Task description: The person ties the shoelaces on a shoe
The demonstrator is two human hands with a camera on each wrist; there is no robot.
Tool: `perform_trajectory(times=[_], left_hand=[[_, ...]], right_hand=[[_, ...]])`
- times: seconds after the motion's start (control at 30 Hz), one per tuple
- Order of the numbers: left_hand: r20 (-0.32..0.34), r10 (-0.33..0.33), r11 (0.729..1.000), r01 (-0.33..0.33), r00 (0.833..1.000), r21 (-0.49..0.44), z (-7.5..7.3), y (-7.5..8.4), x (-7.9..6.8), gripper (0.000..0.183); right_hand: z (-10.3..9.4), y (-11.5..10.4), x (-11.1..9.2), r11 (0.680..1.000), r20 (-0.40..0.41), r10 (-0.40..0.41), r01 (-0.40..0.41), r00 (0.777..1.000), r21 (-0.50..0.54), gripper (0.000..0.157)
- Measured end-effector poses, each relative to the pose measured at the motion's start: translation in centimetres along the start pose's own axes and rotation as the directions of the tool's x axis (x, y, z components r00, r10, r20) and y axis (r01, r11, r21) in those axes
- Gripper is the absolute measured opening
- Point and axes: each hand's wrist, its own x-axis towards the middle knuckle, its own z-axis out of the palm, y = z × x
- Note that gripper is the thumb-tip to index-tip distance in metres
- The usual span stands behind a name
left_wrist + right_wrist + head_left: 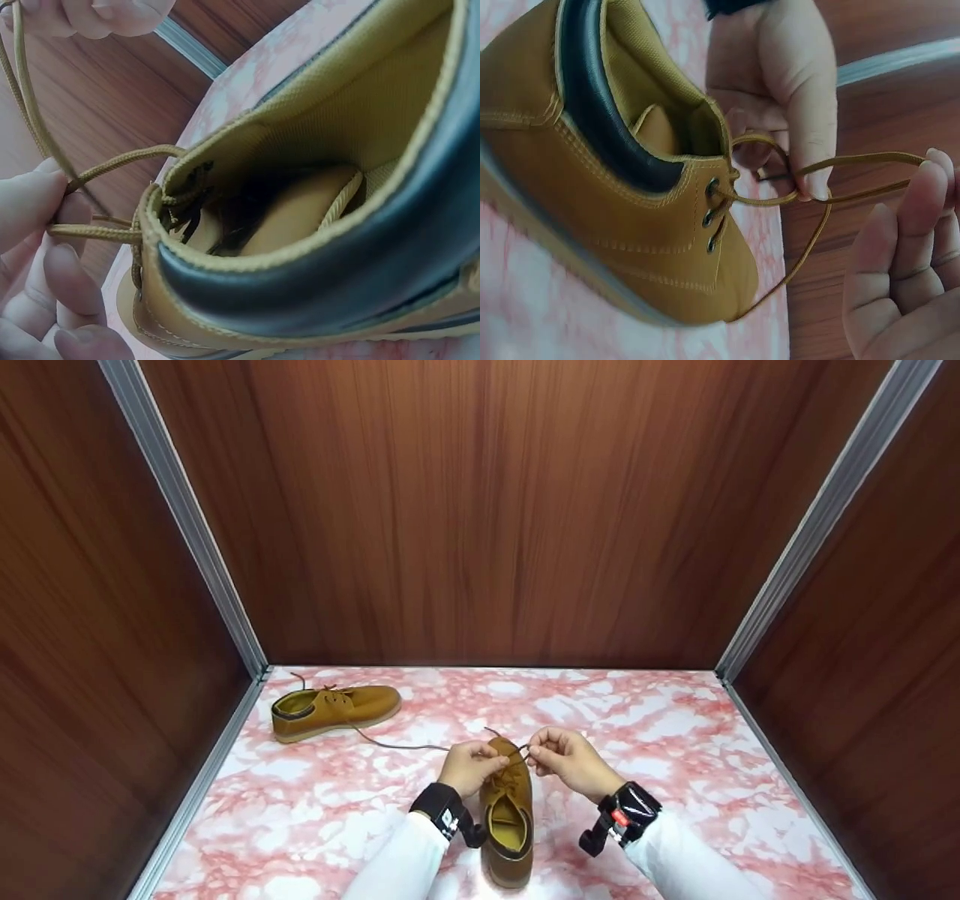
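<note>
A tan leather lace-up shoe (509,873) with a dark padded collar (585,67) stands upright on the table, its toe pointing away. Over its tongue, my left hand (466,769) pinches the brown shoelace (124,159) between thumb and fingers where the strands cross. To the right of the shoe, my right hand (568,759) pinches the end of a lace loop (862,159), drawn out from the left fingertips. Seen in the right wrist view, one strand hangs from the left hand (806,112) down past the shoe's toe.
A matching shoe (367,705) lies at the back left, and its long loose lace (397,746) trails across the table toward my left hand. Brown wood-grain panels (480,510) with metal corner posts (180,510) enclose the pink-and-white marbled tabletop (660,727).
</note>
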Motion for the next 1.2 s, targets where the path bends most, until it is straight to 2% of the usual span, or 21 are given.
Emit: perform_trajectory(times=[0.07, 0.17, 0.3, 0.47, 0.53, 0.73, 0.8, 0.87, 1.0, 1.07, 1.13, 1.2], left_hand=[[0.003, -0.005, 1.0, 0.005, 1.0, -0.015, 0.0, -0.1, -0.1, 0.02], [0.01, -0.015, 0.999, 0.015, 1.0, -0.034, -0.1, -0.2, -0.1, 0.019], [0.025, -0.031, 0.999, 0.032, 0.999, -0.029, -0.4, -0.6, -0.1, 0.019], [0.042, -0.059, 0.998, 0.06, 0.997, -0.026, -0.8, -1.1, -0.3, 0.02], [0.046, -0.071, 0.997, 0.073, 0.996, -0.035, -0.9, -1.2, -0.4, 0.021], [0.05, -0.107, 0.992, 0.109, 0.993, -0.055, -1.1, -1.5, -0.5, 0.02], [0.051, -0.111, 0.992, 0.114, 0.992, -0.05, -1.2, -1.5, -0.5, 0.019], [0.05, -0.111, 0.993, 0.113, 0.993, -0.038, -1.2, -1.6, -0.6, 0.019], [0.055, -0.085, 0.996, 0.085, 0.995, 0.003, -1.4, -1.7, -0.7, 0.02], [0.058, -0.07, 0.997, 0.069, 0.996, 0.015, -1.5, -1.8, -0.8, 0.02], [0.06, -0.063, 0.998, 0.062, 0.996, 0.021, -1.6, -1.8, -0.9, 0.019], [0.064, -0.063, 0.998, 0.062, 0.996, 0.018, -1.7, -1.8, -1.1, 0.019]], right_hand=[[0.3, 0.0, -0.1, 0.991, 0.002, -0.069, 0.069, 0.998, -0.111, 0.016], [0.7, 0.0, -0.4, 0.948, 0.03, -0.169, 0.171, 0.985, -0.268, 0.012], [1.2, 0.3, -0.7, 0.86, 0.086, -0.255, 0.266, 0.963, -0.434, 0.004], [1.6, 0.5, -0.9, 0.743, 0.138, -0.303, 0.325, 0.943, -0.585, 0.009], [1.7, 0.6, -1.0, 0.717, 0.145, -0.319, 0.338, 0.937, -0.61, 0.01], [1.8, 0.5, -0.9, 0.675, 0.147, -0.35, 0.358, 0.925, -0.645, 0.008], [1.8, 0.6, -1.0, 0.645, 0.153, -0.373, 0.374, 0.915, -0.666, 0.005], [1.8, 0.7, -0.9, 0.604, 0.161, -0.417, 0.405, 0.895, -0.687, 0.004], [1.8, 0.9, -0.8, 0.513, 0.184, -0.515, 0.473, 0.837, -0.716, 0.008], [2.0, 0.9, -0.7, 0.494, 0.205, -0.531, 0.497, 0.822, -0.714, 0.009], [2.2, 0.9, -0.6, 0.491, 0.226, -0.516, 0.501, 0.826, -0.713, 0.008], [2.5, 1.0, -0.7, 0.499, 0.245, -0.483, 0.494, 0.841, -0.712, 0.007]])
